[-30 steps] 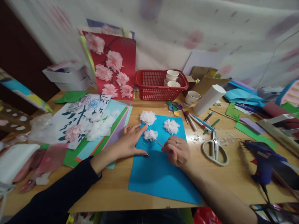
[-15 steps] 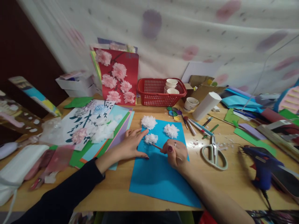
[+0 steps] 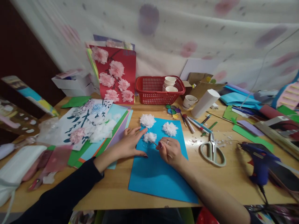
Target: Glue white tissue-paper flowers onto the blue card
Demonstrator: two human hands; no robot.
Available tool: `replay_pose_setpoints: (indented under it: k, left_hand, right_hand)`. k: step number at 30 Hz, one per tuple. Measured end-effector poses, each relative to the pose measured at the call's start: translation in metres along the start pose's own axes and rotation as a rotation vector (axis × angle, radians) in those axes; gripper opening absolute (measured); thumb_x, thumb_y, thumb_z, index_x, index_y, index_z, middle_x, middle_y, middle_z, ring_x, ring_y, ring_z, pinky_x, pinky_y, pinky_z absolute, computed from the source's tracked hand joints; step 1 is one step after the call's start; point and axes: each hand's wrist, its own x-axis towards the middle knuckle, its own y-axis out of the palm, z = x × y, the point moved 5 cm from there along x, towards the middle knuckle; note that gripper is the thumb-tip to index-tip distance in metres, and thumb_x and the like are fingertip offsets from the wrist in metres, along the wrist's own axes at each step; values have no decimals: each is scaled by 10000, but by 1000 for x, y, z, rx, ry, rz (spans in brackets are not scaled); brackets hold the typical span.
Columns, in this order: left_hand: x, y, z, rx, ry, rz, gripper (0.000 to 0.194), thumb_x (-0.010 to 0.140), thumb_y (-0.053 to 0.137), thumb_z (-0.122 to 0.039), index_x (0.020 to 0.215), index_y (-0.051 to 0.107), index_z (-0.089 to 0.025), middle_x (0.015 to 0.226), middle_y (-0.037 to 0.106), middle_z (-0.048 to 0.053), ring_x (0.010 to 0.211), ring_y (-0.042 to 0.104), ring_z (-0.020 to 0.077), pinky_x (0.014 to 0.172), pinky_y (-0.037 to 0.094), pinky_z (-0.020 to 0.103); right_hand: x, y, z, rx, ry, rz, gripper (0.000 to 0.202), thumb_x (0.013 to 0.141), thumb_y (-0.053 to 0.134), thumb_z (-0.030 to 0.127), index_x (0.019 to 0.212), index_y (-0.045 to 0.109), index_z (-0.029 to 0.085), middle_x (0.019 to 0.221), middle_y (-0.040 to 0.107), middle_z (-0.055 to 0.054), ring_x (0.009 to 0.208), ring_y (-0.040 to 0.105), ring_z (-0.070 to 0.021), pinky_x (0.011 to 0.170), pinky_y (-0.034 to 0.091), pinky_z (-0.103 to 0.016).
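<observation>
A blue sheet (image 3: 158, 177) lies on the table and bears three white paper flowers: one at its upper left corner (image 3: 147, 120), one at the upper right (image 3: 170, 129) and a smaller one (image 3: 149, 137) below the first. My left hand (image 3: 130, 143) rests on the sheet's left edge, fingers spread, holding nothing. Pinched in my right hand (image 3: 170, 151) is a thin stick (image 3: 155, 143), whose tip reaches the lower right edge of the small flower.
Scissors (image 3: 212, 152) and a blue glue gun (image 3: 259, 165) lie on the right. Behind are a red basket (image 3: 160, 97) with cups, a paper cup (image 3: 189, 102), a white roll (image 3: 205, 103) and a red flower card (image 3: 118, 74). Colored papers (image 3: 116, 133) lie left.
The view has shifted slightly. My right hand has moved a little closer to the small flower and turned, with the stick still in it. My left hand keeps its place.
</observation>
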Motion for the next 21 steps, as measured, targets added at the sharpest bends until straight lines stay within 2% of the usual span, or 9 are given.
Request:
replay_pose_setpoints:
  k: [3,7,9,12,14,15,17,19,21]
  left_hand:
    - [0,-2,-1,-6,-6,0,1027,692,796,-595,1526,315,-237,1561,381,189,1463,275,381,1166,161,567]
    - [-2,-3,-2,-16,-17,2,1040,691,791,-608,1534,301,-245,1575,355,189,1472,255,389,1165,161,580]
    - [-3,-2,-3,-16,-25,6,1048,685,798,-603,1535,303,-240,1575,354,190,1473,253,388,1166,165,575]
    - [-3,-2,-5,-28,-30,6,1054,682,797,-610,1536,304,-238,1571,354,201,1472,255,394,1159,185,579]
    - [-3,-8,-5,-30,-13,-16,1005,705,781,-605,1526,329,-242,1574,353,193,1474,258,385,1160,197,573]
    - [-5,-15,-3,-26,-3,-49,920,741,762,-584,1505,372,-249,1567,377,175,1468,281,370,1162,204,562]
    - [-12,-38,8,-16,-9,-179,607,842,691,-490,1382,534,-262,1470,529,120,1394,422,324,1156,237,528]
    - [-26,-71,27,-18,-76,-372,279,908,604,-367,1148,684,-250,1193,723,66,1183,614,274,1116,316,487]
    - [-44,-102,51,-45,-189,-556,214,891,587,-326,1027,712,-217,933,772,43,966,700,248,1013,434,427]
  right_hand:
    - [-2,-6,-4,16,106,-55,517,1048,277,241,626,573,197,511,591,-25,452,518,-129,474,372,-267]
    - [-13,-20,-20,108,519,-230,623,1049,290,397,548,607,205,450,560,-11,422,519,-125,458,373,-268]
    - [-18,-24,-25,186,667,-322,662,1029,314,486,496,594,212,409,527,-7,405,499,-128,446,363,-275]
    - [-20,-24,-31,314,793,-419,690,993,351,569,443,574,216,367,493,-6,386,471,-131,437,357,-284]
    - [-18,-23,-33,384,828,-462,688,974,381,587,422,561,218,353,479,-5,378,455,-130,434,351,-288]
    - [-17,-23,-34,413,839,-482,682,966,396,591,418,557,218,348,472,-3,374,447,-128,431,347,-288]
    - [-15,-22,-36,457,870,-517,672,950,417,598,414,550,216,342,461,0,361,431,-121,416,338,-284]
    - [-14,-22,-39,491,924,-542,668,940,417,608,418,552,212,336,451,2,348,419,-117,391,325,-277]
    - [-16,-20,-43,530,990,-565,668,934,408,613,422,552,209,333,442,2,336,411,-115,368,309,-271]
